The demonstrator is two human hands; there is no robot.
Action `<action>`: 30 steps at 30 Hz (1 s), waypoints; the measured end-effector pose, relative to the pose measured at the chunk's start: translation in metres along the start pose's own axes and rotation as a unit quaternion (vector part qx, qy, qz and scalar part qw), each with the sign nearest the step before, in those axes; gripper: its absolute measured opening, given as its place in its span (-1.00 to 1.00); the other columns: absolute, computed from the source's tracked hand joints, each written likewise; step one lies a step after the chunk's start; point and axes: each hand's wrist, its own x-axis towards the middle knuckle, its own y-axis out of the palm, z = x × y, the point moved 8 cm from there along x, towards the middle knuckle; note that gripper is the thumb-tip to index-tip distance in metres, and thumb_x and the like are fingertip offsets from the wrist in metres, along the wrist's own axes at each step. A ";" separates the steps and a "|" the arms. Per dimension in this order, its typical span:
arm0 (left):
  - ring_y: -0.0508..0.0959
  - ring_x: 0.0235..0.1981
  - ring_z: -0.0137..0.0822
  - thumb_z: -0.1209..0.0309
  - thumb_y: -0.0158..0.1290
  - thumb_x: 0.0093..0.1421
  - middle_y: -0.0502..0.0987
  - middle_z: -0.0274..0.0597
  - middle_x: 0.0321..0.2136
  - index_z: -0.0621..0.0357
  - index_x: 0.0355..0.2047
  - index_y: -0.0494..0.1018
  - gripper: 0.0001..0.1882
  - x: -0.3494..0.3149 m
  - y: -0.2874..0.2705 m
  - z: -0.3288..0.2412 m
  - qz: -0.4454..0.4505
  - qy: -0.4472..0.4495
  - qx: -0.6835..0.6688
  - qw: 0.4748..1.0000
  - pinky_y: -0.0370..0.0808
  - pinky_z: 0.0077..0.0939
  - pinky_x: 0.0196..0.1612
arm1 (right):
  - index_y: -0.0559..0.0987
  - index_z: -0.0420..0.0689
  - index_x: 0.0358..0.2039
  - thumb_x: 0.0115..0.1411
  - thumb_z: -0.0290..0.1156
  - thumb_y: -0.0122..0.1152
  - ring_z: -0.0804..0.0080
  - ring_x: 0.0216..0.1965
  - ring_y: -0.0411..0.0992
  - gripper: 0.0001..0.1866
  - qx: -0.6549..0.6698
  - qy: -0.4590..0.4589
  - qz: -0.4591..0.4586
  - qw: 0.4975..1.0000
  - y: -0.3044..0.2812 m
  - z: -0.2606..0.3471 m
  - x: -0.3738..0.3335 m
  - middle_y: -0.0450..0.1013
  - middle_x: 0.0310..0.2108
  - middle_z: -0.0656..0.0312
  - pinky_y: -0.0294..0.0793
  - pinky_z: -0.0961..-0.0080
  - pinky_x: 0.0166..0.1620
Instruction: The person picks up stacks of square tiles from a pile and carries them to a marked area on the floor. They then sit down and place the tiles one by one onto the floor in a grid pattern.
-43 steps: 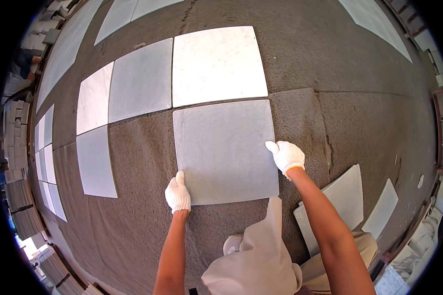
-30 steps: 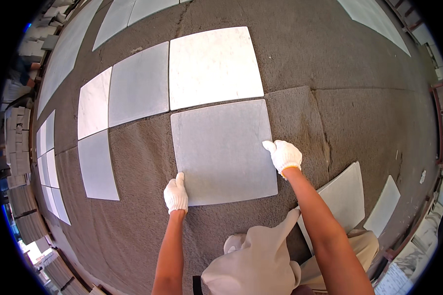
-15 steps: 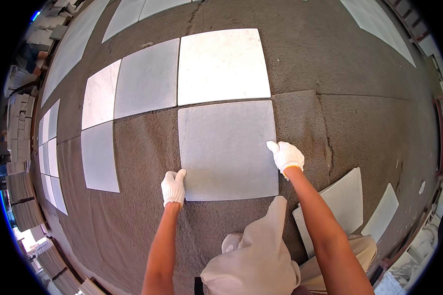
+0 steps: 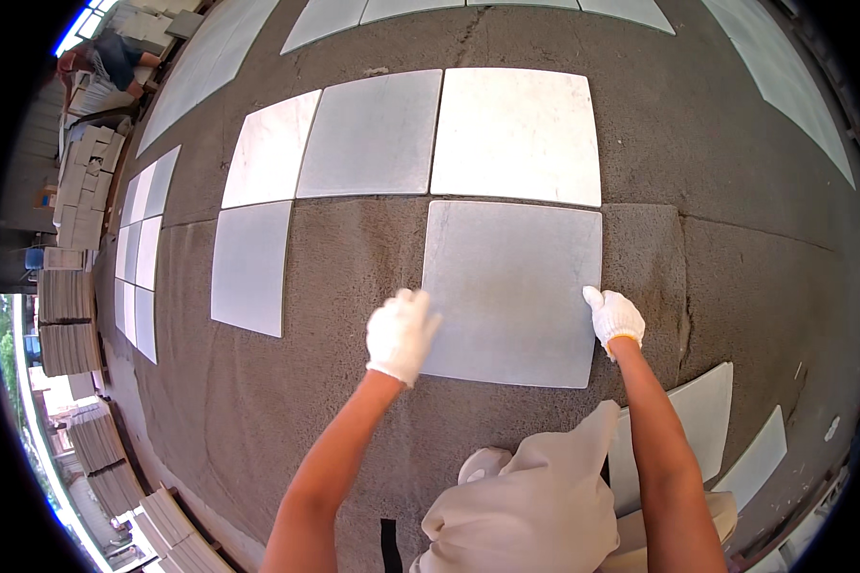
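A large square grey tile [image 4: 511, 296] lies flat on the brown floor covering, its far edge close to a white tile [image 4: 516, 134]. My right hand [image 4: 616, 320], in a white knitted glove, grips the grey tile's right edge, thumb toward its top face. On the other side my gloved left hand [image 4: 400, 336] is beside the left edge, slightly blurred, with its fingers apart and holding nothing. Left of the white tile, another grey tile [image 4: 368, 134] and a marbled white tile [image 4: 270, 150] continue the row. A further grey tile [image 4: 249, 267] sits below the marbled one.
Leaning by my right leg are loose tiles [image 4: 683, 420], with a smaller slab [image 4: 755, 456] beyond. A block of small tiles [image 4: 143, 248] lies at far left. Stacked slabs [image 4: 67, 325] line the left side, where another person [image 4: 115, 67] bends over.
My left hand has come off the grey tile's left edge and risen toward its upper left. My right hand stays at the right edge. The view has swung left.
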 end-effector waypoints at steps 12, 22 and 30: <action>0.38 0.09 -0.03 0.38 0.17 0.02 0.36 -0.06 0.04 -0.12 -0.01 0.40 -0.54 -0.068 0.065 -0.086 0.036 0.223 0.044 0.973 0.46 -0.17 -0.04 | 0.56 -0.11 -0.40 0.24 0.09 -0.05 -0.07 -0.33 0.49 -0.51 -0.010 -0.098 -0.127 0.987 -0.087 -0.064 -0.054 0.53 -0.41 -0.04 0.42 0.10 -0.25; 0.40 0.06 0.02 0.42 0.19 0.01 0.32 -0.02 0.11 -0.02 0.00 0.39 -0.51 -0.079 0.065 -0.116 0.053 0.194 0.083 0.976 0.47 -0.19 0.00 | 0.48 -0.19 -0.02 0.21 -0.16 0.14 0.14 -0.13 0.51 -0.57 0.299 0.145 -0.283 0.900 -0.027 -0.326 -0.157 0.54 -0.16 -0.01 0.44 0.33 -0.04; 0.50 0.02 -0.02 0.17 0.03 0.15 0.50 0.04 0.00 0.09 0.07 0.44 -0.50 -0.061 0.027 -0.262 0.324 0.205 0.121 0.916 0.40 -0.27 0.13 | 0.36 -0.11 0.14 0.14 -0.09 0.17 0.10 0.06 0.38 -0.40 0.313 0.286 -0.209 0.881 0.042 -0.388 -0.215 0.31 0.12 0.00 0.34 0.26 0.12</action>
